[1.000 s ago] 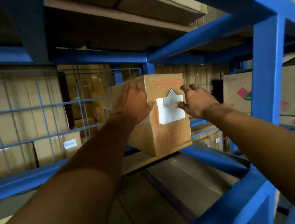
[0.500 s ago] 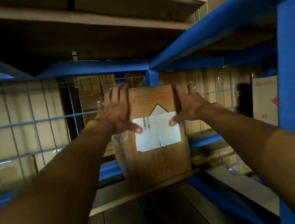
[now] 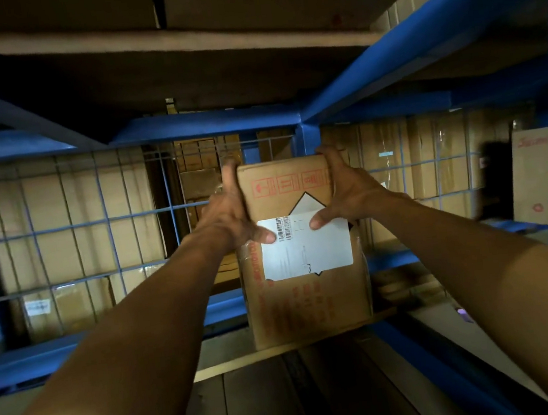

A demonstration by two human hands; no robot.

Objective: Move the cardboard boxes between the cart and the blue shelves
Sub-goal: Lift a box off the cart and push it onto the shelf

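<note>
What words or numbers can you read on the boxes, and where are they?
Held cardboard box: red handling symbols along the top and red print down the front, too blurred to read.
White label on that box: a barcode and tiny print, too small to read.
Far right box: red cursive word, blurred, unreadable.
Small white label behind the wire mesh: unreadable.

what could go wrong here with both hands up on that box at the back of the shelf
1. Both the left hand and right hand hold the cardboard box near its top; pulled from there, the tall box could tip forward.
2. Its base sits by a raised board edge, which might catch it when slid.
3. Thumbs press the white label; the grip could slip or peel it.
</note>
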